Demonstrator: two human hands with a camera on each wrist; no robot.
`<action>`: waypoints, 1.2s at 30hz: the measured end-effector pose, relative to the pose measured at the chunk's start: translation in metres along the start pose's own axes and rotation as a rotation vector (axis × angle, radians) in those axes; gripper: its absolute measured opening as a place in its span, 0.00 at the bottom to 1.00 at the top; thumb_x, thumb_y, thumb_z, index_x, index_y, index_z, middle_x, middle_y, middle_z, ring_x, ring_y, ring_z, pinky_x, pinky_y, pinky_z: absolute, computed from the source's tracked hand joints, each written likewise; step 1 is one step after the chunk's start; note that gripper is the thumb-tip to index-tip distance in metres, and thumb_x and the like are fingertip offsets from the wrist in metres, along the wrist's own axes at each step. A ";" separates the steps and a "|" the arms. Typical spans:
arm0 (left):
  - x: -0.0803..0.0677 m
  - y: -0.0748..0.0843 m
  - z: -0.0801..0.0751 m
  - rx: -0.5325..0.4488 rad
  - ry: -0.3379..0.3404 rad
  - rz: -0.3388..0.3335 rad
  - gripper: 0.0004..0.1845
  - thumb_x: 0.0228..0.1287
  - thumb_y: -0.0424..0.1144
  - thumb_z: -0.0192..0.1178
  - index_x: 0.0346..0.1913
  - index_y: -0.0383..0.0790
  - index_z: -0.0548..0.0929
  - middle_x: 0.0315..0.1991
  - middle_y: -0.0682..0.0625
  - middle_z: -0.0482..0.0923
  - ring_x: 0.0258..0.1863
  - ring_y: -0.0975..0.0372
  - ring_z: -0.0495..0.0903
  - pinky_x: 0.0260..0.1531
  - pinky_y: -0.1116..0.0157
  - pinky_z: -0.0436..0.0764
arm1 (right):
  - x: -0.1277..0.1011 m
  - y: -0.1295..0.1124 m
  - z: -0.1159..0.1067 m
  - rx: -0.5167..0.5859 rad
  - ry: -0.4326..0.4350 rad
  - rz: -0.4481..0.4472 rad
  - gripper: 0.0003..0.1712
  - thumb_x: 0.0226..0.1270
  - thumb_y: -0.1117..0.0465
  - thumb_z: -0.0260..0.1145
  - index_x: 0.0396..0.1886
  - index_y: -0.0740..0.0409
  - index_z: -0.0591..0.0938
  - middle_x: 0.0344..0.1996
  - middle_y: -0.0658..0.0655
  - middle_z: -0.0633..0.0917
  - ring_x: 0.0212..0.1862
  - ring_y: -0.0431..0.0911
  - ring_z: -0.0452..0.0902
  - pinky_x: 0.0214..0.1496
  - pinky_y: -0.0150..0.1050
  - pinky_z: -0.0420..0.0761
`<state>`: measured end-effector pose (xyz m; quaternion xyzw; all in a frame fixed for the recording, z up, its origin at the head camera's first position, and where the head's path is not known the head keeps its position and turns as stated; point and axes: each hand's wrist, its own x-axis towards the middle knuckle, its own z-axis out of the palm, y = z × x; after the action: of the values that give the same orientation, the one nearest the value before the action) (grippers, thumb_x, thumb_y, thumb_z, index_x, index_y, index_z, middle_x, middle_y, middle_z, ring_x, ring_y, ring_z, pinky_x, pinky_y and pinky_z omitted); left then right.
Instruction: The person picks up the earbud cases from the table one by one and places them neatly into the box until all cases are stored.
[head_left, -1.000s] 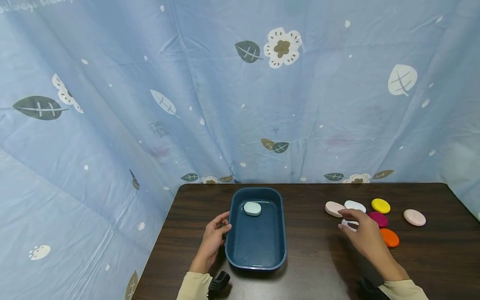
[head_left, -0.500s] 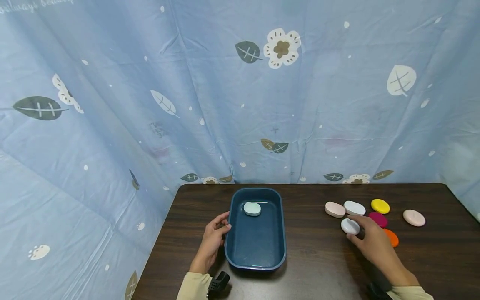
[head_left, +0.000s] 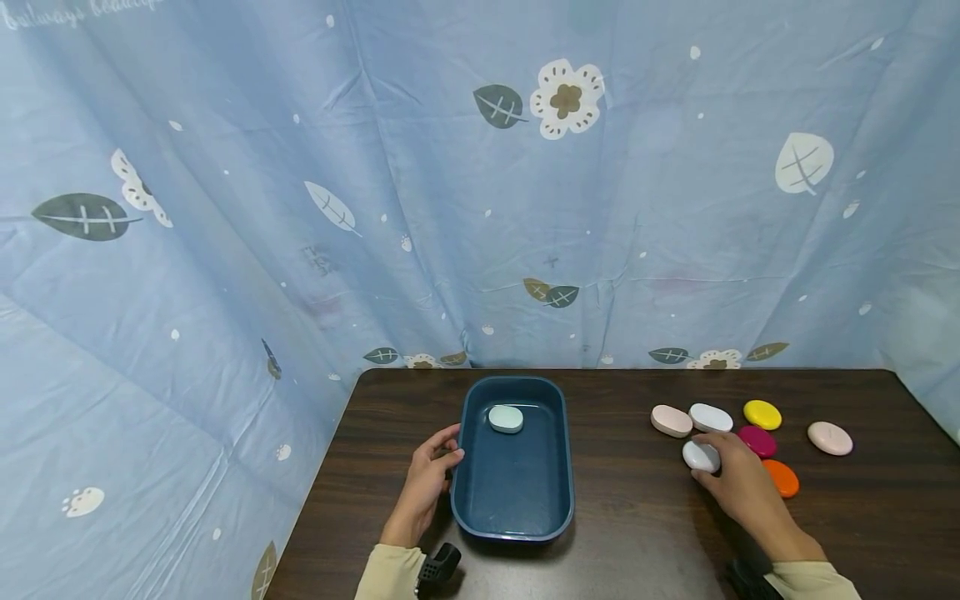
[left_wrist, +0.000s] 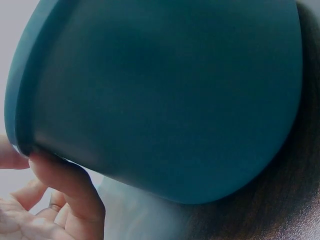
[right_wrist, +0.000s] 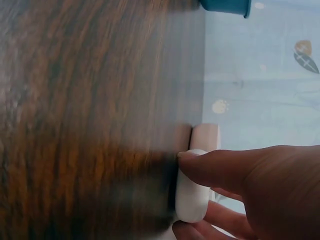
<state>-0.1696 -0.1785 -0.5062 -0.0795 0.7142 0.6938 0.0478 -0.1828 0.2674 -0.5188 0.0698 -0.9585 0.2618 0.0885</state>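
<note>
Two-handed, pinching white oval (head_left: pixel 701 456) with right hand (head_left: pixel 742 481), near pink oval (head_left: pixel 671 421). Gripping side of tray (head_left: pixel 513 492) with left hand (head_left: pixel 426 479).

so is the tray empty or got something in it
Not empty: in the head view, one pale bar lies inside the tray, towards its far end; the rest of its floor is bare.

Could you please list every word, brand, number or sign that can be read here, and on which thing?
"always beau…": pale script on the curtain, upper left; blurred, so uncertain.
Far-right pink bar: faint mark, too small to read.
Tray and held white bar: no text can be read.
</note>
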 end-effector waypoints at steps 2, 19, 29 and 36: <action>0.000 0.000 0.000 -0.005 -0.002 0.000 0.24 0.79 0.32 0.55 0.74 0.30 0.73 0.48 0.48 0.70 0.46 0.55 0.72 0.30 0.63 0.74 | 0.000 -0.001 0.000 -0.002 -0.002 0.002 0.29 0.50 0.74 0.82 0.52 0.76 0.82 0.54 0.80 0.80 0.54 0.74 0.79 0.57 0.71 0.76; 0.001 0.001 0.001 -0.024 -0.002 -0.001 0.24 0.78 0.30 0.55 0.74 0.30 0.73 0.47 0.49 0.69 0.41 0.56 0.71 0.26 0.65 0.72 | 0.004 -0.056 -0.012 0.110 0.036 -0.056 0.32 0.50 0.71 0.84 0.56 0.73 0.83 0.52 0.75 0.84 0.50 0.67 0.83 0.54 0.65 0.82; 0.001 0.002 0.001 -0.025 -0.005 0.003 0.25 0.78 0.31 0.55 0.74 0.29 0.72 0.47 0.49 0.69 0.41 0.57 0.71 0.26 0.66 0.72 | 0.020 -0.113 -0.008 0.260 0.006 -0.152 0.29 0.54 0.74 0.81 0.57 0.70 0.83 0.51 0.68 0.84 0.50 0.59 0.84 0.51 0.57 0.86; -0.001 0.003 0.001 -0.029 -0.004 -0.004 0.25 0.78 0.30 0.55 0.74 0.29 0.72 0.46 0.49 0.69 0.41 0.57 0.71 0.26 0.66 0.72 | 0.035 -0.137 0.006 0.308 0.017 -0.223 0.29 0.54 0.75 0.81 0.57 0.70 0.83 0.49 0.66 0.84 0.50 0.57 0.83 0.50 0.56 0.86</action>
<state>-0.1694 -0.1772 -0.5035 -0.0801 0.7039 0.7040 0.0495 -0.1928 0.1447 -0.4496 0.1863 -0.8926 0.3946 0.1134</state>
